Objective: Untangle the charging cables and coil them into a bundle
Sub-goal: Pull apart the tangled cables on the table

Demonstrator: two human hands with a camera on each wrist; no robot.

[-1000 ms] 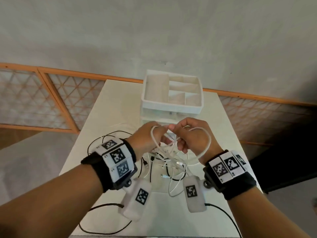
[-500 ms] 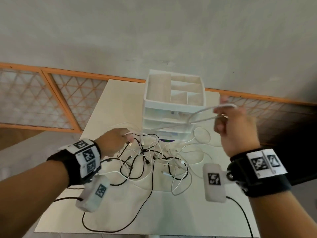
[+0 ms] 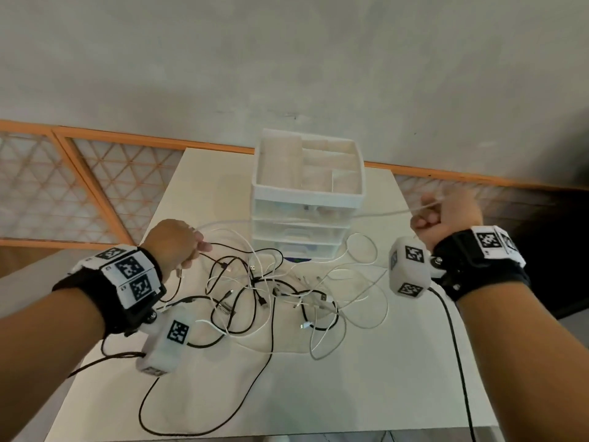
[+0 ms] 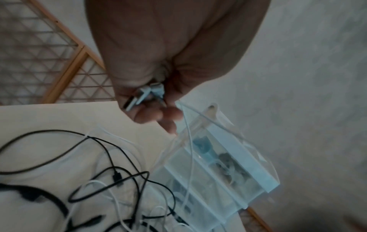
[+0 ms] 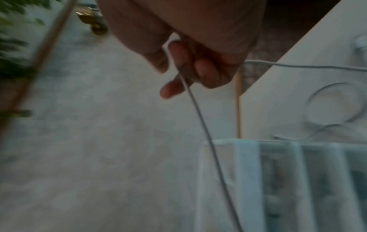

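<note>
- Head view: left hand (image 3: 173, 242) curled around one end of a white cable (image 3: 376, 214), right hand (image 3: 446, 215) fisted around the other part of it, hands well apart, both raised above a white table (image 3: 366, 393).
- Between the two grips: white cable stretched nearly straight, passing in front of a white drawer organiser (image 3: 307, 199).
- Below and between the grips: tangle of black and white cables (image 3: 271, 295) lying loose on the table, just in front of the organiser.
- Left wrist view: fingers (image 4: 148, 115) and thumb closed on white connector plugs (image 4: 145, 94); thin white strands running down from the grip past the organiser (image 4: 228, 172).
- Right wrist view: fingers (image 5: 206, 70) closed on the white cable (image 5: 200, 119), one length dropping from the fist, another leaving sideways toward the table (image 5: 298, 94); picture blurred.
- Near each grip: black wrist strap with printed square markers (image 3: 130, 266), and a white marked block hanging under each wrist.
</note>
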